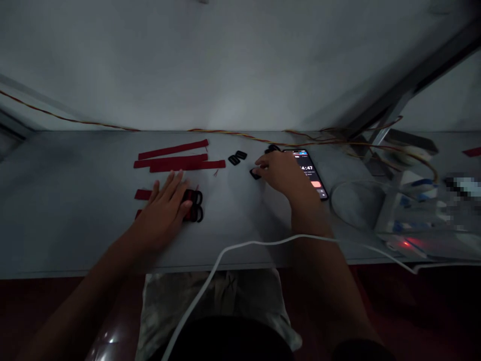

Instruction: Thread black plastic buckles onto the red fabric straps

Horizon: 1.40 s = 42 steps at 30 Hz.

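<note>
My left hand (161, 210) lies flat, fingers outstretched, over red webbing straps (143, 194) whose right ends meet black hook-shaped buckles (199, 196). The palm covers most of these straps. My right hand (280, 173) pinches a small black slider buckle (254, 174) at the tabletop, its thumb and fingertips partly hiding it. Two black slider buckles (234, 160) rest to the left of that hand, and more black pieces (273, 149) sit just behind it. Several red straps (180, 163) are laid out beyond my left hand, with loose threads at one end.
A lit phone (311, 175) lies right of my right hand. Twisted wires (240, 134) run along the wall edge. A white cable (255, 243) crosses in front of my right forearm. A device with a red light (408, 244) stands at the right.
</note>
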Each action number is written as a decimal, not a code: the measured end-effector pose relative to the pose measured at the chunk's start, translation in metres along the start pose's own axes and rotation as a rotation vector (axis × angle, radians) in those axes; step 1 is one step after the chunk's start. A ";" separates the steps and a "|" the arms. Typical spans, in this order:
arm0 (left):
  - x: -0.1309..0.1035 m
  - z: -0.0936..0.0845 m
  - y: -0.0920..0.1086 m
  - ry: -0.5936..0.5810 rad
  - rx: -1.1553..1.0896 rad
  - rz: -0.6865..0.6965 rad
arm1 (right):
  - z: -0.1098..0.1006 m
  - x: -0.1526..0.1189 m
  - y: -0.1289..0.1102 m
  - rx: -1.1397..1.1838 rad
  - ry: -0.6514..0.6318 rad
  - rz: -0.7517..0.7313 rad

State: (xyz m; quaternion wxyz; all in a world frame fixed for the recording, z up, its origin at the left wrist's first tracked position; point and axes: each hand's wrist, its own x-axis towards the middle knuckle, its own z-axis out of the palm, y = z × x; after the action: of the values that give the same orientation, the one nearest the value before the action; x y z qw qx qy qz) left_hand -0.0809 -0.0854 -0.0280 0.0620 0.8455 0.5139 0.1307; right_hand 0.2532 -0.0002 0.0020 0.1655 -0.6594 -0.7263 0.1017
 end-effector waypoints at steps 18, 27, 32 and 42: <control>0.133 -0.001 0.012 -0.118 -0.130 0.116 | -0.019 0.004 -0.006 0.092 -0.056 0.044; 0.115 -0.007 -0.018 -0.006 -0.142 0.015 | -0.014 0.012 0.009 -0.113 0.203 0.280; 0.114 -0.006 -0.022 0.144 -0.167 0.004 | -0.001 0.019 -0.005 -0.188 0.101 0.330; 0.111 -0.007 -0.010 0.171 -0.117 0.016 | 0.008 0.026 0.006 -0.038 0.077 0.291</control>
State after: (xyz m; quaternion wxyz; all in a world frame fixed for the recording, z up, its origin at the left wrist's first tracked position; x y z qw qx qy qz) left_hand -0.0426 0.0175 -0.0057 0.0661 0.8304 0.5020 0.2325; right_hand 0.2539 0.0272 -0.0051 0.1641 -0.7642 -0.6179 0.0854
